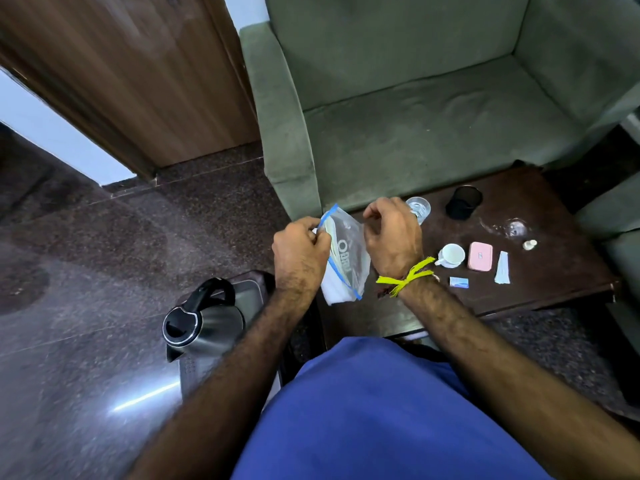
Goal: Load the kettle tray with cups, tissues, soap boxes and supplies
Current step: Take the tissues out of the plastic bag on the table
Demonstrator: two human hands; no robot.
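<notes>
Dark wooden tabletop [554, 271] in front of a green armchair [415, 98]: both hands are on a clear zip bag [348, 251], left hand [300, 249] pinching its blue-edged top, right hand [393, 237] curled at the other side. White cup [451, 255], pink soap box [480, 256] and sachets lie beside it; the kettle [201, 323] sits on its tray [247, 289] down on the floor, left.

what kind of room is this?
Probably a hotel guest room: a green armchair behind a low dark table with a white cup and pink soap box, and an electric kettle on a tray.
</notes>
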